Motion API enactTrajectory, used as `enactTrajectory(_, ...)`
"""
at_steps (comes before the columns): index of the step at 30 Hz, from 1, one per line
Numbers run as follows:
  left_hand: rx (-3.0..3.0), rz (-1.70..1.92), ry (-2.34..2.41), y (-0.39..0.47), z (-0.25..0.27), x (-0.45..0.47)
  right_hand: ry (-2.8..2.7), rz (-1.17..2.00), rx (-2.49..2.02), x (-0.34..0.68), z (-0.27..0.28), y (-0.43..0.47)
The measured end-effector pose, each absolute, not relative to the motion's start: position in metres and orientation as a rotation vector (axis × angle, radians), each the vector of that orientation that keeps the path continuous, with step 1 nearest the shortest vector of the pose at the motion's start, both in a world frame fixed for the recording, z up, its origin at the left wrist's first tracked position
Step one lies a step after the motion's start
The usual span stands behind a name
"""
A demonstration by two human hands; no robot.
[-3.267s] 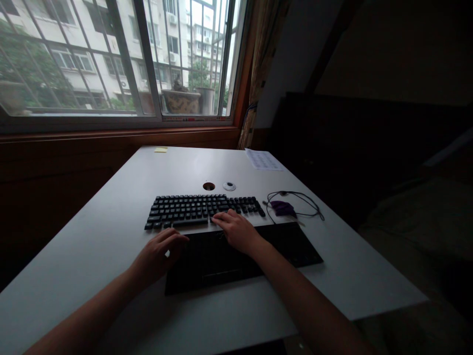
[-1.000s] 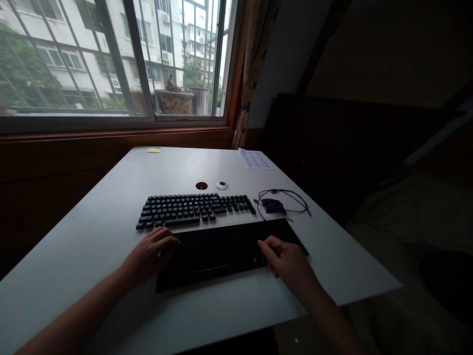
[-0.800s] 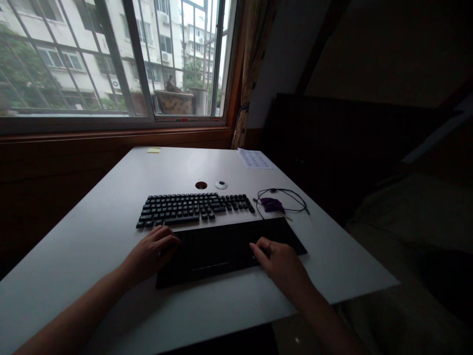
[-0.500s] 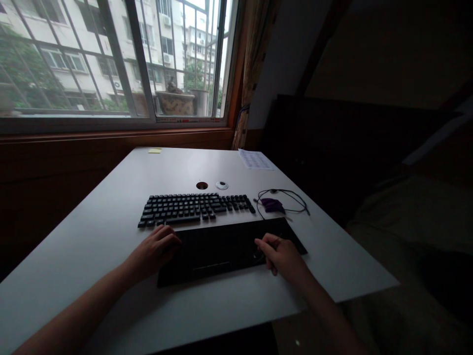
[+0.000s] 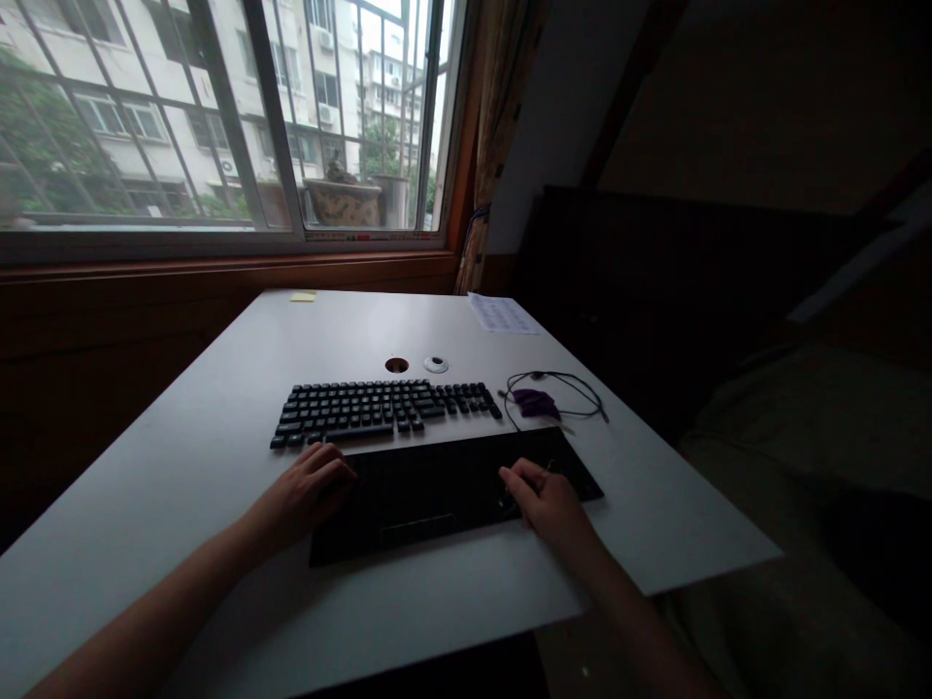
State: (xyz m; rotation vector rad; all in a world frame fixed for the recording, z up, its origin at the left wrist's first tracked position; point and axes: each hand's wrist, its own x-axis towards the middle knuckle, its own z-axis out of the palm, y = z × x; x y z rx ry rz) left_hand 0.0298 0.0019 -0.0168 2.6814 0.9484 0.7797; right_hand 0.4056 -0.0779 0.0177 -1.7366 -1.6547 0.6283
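A black keyboard base (image 5: pixel 429 490) lies slightly slanted near the front of the table. My left hand (image 5: pixel 310 490) is closed over its left end, fingers curled on the edge. My right hand (image 5: pixel 543 500) is closed above the base's right part, fingers pinched together. A thin, wire-like bit (image 5: pixel 551 466) pokes out above the fingers and looks like part of a keycap puller; most of it is hidden. A small dark piece (image 5: pixel 505 502) shows just under the fingertips. Behind the base, loose black keycaps (image 5: pixel 356 408) sit in keyboard order on the white tabletop.
Right of the keycaps lie a coiled black cable (image 5: pixel 593 393) and a purple cloth-like item (image 5: pixel 537 404). Behind the keycaps are a round table hole (image 5: pixel 397 365) and its white cover (image 5: pixel 436 364). A printed sheet (image 5: pixel 502 314) and yellow notes (image 5: pixel 304 296) lie at the back.
My right hand has turned slightly, and its lower fingers are now more tucked under. My left hand and the keyboard base stay put; the view shifts a little.
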Motion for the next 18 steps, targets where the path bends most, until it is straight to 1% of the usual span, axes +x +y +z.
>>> enactTrajectory(7,2.692,0.792,0.946,0.001,-0.016,0.031,-1.968,0.236,-1.850,0.390,0.019,-0.083)
enactTrajectory(10,2.691,0.781,0.949,0.000,-0.015,0.032,-1.993,0.164,-1.911,0.384,0.023,-0.080)
enactTrajectory(14,2.683,0.778,0.938,0.000,-0.014,0.031,-1.890,0.274,-1.885,0.387,0.023,-0.073)
enactTrajectory(18,2.690,0.789,0.939,0.001,-0.016,0.030,-1.755,0.498,-1.815,0.395,0.019,-0.072)
